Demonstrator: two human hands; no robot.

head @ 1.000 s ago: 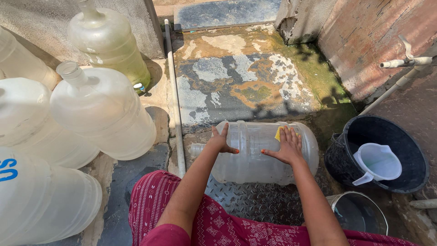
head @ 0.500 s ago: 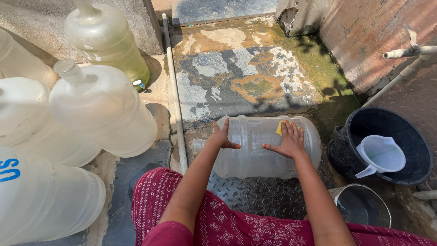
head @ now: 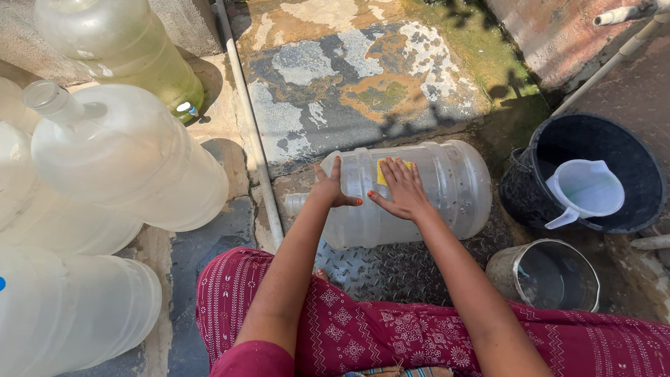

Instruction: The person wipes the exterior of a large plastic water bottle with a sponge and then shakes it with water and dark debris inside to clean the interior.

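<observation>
A large clear plastic water jug (head: 447, 188) lies on its side on the wet ground, its neck pointing left. My left hand (head: 331, 187) rests flat on the jug near its shoulder, fingers spread. My right hand (head: 399, 190) presses a yellow sponge (head: 386, 167) against the middle of the jug's side; only a corner of the sponge shows from under the fingers. My knees, in red patterned cloth (head: 391, 335), are just below the jug.
Several big translucent jugs (head: 118, 160) are stacked at the left. A white pipe (head: 248, 126) runs along the ground beside them. At the right a black bucket (head: 621, 209) holds a white jug-shaped scoop (head: 586, 190). A small metal pail (head: 548, 276) stands below it.
My right hand with the sponge has slid left along the jug, closer to my left hand. The camera has tilted slightly; the jug stays lying in place.
</observation>
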